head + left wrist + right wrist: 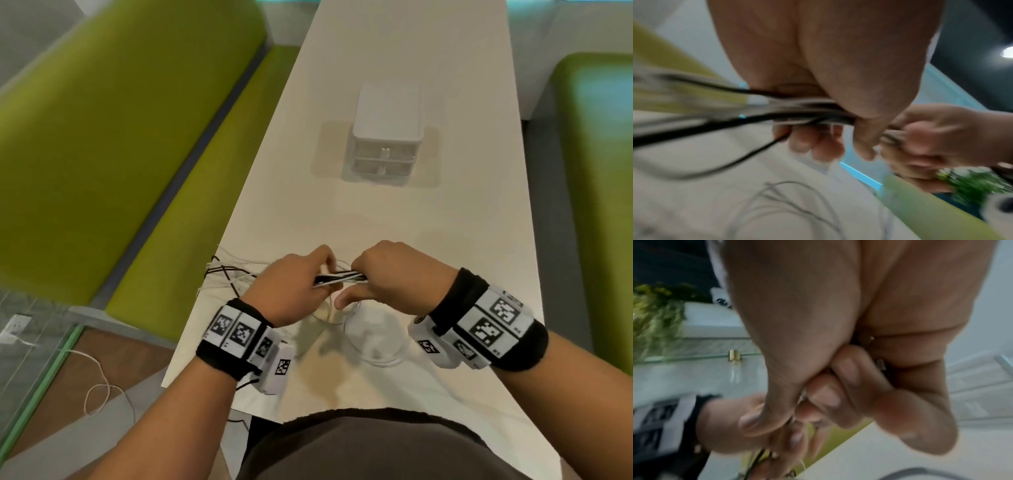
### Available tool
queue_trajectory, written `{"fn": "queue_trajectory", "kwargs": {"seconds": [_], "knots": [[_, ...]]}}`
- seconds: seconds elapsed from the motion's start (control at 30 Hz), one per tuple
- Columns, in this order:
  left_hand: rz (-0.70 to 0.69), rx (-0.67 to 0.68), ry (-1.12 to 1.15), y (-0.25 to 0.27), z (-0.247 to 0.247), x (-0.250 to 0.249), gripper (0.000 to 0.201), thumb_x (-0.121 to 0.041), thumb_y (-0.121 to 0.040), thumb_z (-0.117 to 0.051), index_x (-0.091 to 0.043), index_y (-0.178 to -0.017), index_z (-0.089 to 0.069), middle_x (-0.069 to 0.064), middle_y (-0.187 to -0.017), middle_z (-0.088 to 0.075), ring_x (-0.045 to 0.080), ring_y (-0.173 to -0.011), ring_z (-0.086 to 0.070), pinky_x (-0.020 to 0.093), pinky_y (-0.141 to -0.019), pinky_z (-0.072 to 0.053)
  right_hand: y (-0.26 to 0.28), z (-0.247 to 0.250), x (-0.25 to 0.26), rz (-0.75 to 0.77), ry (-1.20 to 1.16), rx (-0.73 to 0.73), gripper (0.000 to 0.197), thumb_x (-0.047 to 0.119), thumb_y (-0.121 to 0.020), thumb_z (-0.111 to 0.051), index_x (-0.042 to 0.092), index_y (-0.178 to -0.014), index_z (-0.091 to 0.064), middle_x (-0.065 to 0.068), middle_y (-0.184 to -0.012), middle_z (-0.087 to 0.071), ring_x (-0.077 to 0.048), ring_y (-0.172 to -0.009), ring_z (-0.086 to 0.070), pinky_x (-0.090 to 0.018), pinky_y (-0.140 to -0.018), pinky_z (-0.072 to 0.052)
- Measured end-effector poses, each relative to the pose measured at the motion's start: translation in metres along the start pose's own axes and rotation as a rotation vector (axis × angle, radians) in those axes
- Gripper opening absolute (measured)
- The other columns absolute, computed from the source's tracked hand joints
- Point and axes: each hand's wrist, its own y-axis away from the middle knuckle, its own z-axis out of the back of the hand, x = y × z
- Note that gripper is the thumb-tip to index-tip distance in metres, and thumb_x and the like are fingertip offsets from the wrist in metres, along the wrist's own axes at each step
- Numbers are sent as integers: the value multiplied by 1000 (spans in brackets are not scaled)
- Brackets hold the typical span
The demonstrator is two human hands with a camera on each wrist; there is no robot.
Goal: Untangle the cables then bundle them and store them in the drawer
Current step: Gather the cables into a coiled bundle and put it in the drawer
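Observation:
A gathered bundle of black and white cables (339, 277) runs between my two hands just above the near part of the white table (394, 219). My left hand (301, 274) grips its left part, fingers curled round the strands (807, 113). My right hand (373, 270) clenches the right end; in the right wrist view its fingers (838, 382) are closed tight over the cables. Loose black and white cable ends (226, 274) fan out to the left at the table edge. More thin white cable (373, 339) loops on the table below my hands. The white two-drawer box (385, 137) stands further back, both drawers closed.
A clear mat (376, 154) lies under the drawer box. Green upholstered benches (120, 137) flank the table on the left and right (596, 171). Low on the left, a white cable (99, 383) trails from a wall socket (15, 325) across the floor.

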Motion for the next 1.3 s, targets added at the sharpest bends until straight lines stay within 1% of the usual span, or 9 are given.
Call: {"fn": "queue_trajectory", "kwargs": {"seconds": [0.23, 0.37, 0.43, 0.5, 0.6, 0.93, 1.03, 1.1, 1.3], "knots": [[299, 99, -289, 13, 41, 89, 36, -59, -81, -73, -33, -59, -60, -7, -60, -61, 16, -72, -58, 26, -61, -36, 26, 32, -21, 10, -139, -159, 69, 80, -78, -53, 12, -63, -52, -3, -53, -46, -18, -57, -42, -35, -56, -31], [540, 200, -432, 23, 67, 137, 36, -72, -71, -64, -38, -82, -67, -12, -77, -69, 21, -98, -61, 42, -100, -33, 34, 42, -27, -16, -163, -254, 71, 78, -80, -52, 11, -60, -46, -5, -51, -40, -18, -53, -35, -35, -54, -27], [646, 87, -519, 28, 75, 152, 42, -76, -77, -61, -41, -99, -70, -6, -113, -70, 24, -123, -54, 52, -115, -20, 36, 45, -31, -36, -195, -298, 70, 76, -81, -55, 12, -58, -44, -6, -51, -42, -17, -52, -34, -35, -54, -27], [741, -47, -499, 33, 81, 163, 75, -82, -73, -64, -37, -132, -59, -4, -157, -39, 26, -149, -25, 60, -117, -14, 37, 45, -36, -42, -207, -323, 70, 75, -82, -55, 10, -59, -44, -4, -50, -39, -17, -52, -32, -34, -53, -26], [730, -110, -182, 35, 85, 164, 129, -81, -49, -77, -26, -156, -27, 2, -166, -20, 30, -152, -17, 64, -116, -26, 34, 39, -38, -35, -213, -312, 72, 76, -82, -52, 7, -62, -49, -3, -50, -39, -17, -52, -32, -34, -53, -26], [-155, 12, 134, 12, 41, -7, 96, -49, -70, -87, -41, -148, -33, -19, -141, -53, -3, -131, -48, 19, -108, -38, 10, 22, 6, 98, -142, -161, 50, 74, -83, -58, 28, -62, -53, 2, -55, -51, -13, -58, -49, -35, -59, -36], [-37, 49, -27, -1, 30, 3, 24, -55, -84, -73, -34, -88, -61, -9, -78, -67, 15, -81, -67, 31, -67, -48, 11, 33, 5, 154, -258, -204, 48, 75, -78, -61, 30, -64, -62, 1, -55, -54, -16, -58, -49, -34, -59, -40], [155, 56, -220, -3, 33, 39, 48, -57, -93, -61, -22, -62, -52, -3, -61, -56, 23, -64, -57, 33, -56, -38, 19, 41, -6, 120, -248, -240, 64, 79, -74, -56, 16, -64, -63, -1, -51, -45, -19, -57, -40, -32, -56, -34], [595, 62, -326, 12, 42, 165, 38, -33, -99, -56, -10, -71, -66, 12, -68, -62, 29, -64, -59, 30, -52, -37, 36, 44, -28, 22, -304, -227, 72, 81, -72, -54, 10, -65, -61, 2, -49, -37, -15, -55, -32, -30, -54, -30]]}}
